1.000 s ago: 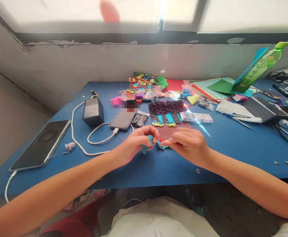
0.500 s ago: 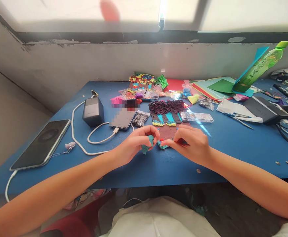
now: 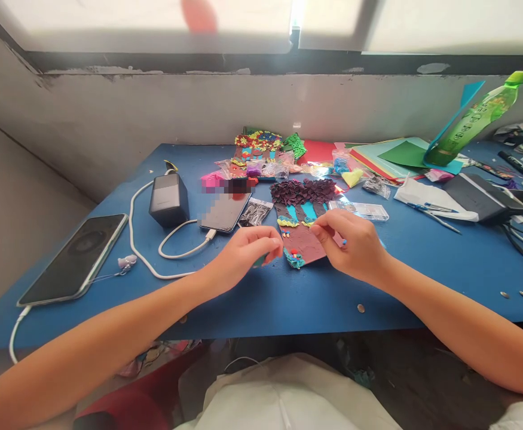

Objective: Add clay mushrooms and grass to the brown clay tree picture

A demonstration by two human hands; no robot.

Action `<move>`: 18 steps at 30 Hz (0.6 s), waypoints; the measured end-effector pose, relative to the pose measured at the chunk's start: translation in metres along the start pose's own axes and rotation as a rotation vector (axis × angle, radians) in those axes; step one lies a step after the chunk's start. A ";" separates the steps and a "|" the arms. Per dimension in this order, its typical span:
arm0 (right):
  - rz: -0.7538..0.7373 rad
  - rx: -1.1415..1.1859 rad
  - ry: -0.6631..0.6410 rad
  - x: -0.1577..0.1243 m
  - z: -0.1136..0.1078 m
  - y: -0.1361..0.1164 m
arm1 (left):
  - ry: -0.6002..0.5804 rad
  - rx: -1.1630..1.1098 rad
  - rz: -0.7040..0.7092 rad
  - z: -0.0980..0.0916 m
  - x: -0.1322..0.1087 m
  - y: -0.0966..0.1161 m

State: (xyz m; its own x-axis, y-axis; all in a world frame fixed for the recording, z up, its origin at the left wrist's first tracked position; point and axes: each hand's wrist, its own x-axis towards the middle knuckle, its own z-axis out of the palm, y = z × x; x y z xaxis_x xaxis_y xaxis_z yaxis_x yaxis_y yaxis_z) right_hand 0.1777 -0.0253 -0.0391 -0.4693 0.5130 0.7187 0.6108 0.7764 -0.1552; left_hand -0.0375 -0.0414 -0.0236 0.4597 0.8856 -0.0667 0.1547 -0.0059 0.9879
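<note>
My left hand point(image 3: 256, 248) is closed around a lump of teal modelling clay point(image 3: 260, 261), of which only a small part shows below the fingers. My right hand point(image 3: 351, 242) is in a pinch above the right side of a clay picture point(image 3: 303, 246); whatever lies between its fingertips is too small to make out. The picture lies flat on the blue table, with dark purple ruffled clay point(image 3: 303, 192) on top, brown trunk shapes on blue, yellow edging and a brown lower area. Teal clay with red and blue bits point(image 3: 294, 258) covers its lower left corner.
To the left are a large phone point(image 3: 75, 260), a black charger block point(image 3: 168, 200) and white cables. A second phone point(image 3: 226, 210) and a bag of black clay point(image 3: 255, 212) lie nearby. Behind are clay packets and another clay picture point(image 3: 257, 146); a green bottle point(image 3: 476, 122) leans at right.
My right hand has lifted off the lower left corner and moved up and right, uncovering the brown area. My left hand has turned, hiding most of the teal clay.
</note>
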 end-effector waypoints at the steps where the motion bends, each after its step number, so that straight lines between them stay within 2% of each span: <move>1: -0.005 0.009 -0.063 0.000 0.000 0.002 | 0.018 0.136 0.034 0.000 0.000 -0.001; 3: -0.023 0.048 -0.188 0.000 -0.001 0.005 | 0.050 0.422 0.142 0.000 0.000 -0.006; 5: -0.028 0.098 -0.290 0.000 -0.002 0.005 | 0.065 0.691 0.314 0.000 0.000 -0.012; 7: -0.010 0.139 -0.375 -0.001 -0.002 0.005 | 0.046 0.903 0.473 0.000 0.001 -0.019; 9: 0.001 0.153 -0.443 -0.001 -0.002 0.004 | 0.006 1.048 0.557 -0.001 0.002 -0.023; 12: -0.046 0.125 -0.459 -0.001 0.000 0.004 | -0.046 1.157 0.582 -0.002 0.002 -0.025; 18: -0.118 0.085 -0.457 -0.002 0.003 0.004 | -0.073 1.167 0.537 -0.002 0.001 -0.024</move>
State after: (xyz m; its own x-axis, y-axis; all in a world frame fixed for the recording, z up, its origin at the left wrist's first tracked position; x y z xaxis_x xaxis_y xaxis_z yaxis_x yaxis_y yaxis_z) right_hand 0.1790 -0.0217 -0.0430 -0.7760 0.5136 0.3660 0.4917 0.8561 -0.1590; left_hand -0.0424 -0.0397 -0.0474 0.7430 0.6187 0.2553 0.5890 -0.7856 0.1897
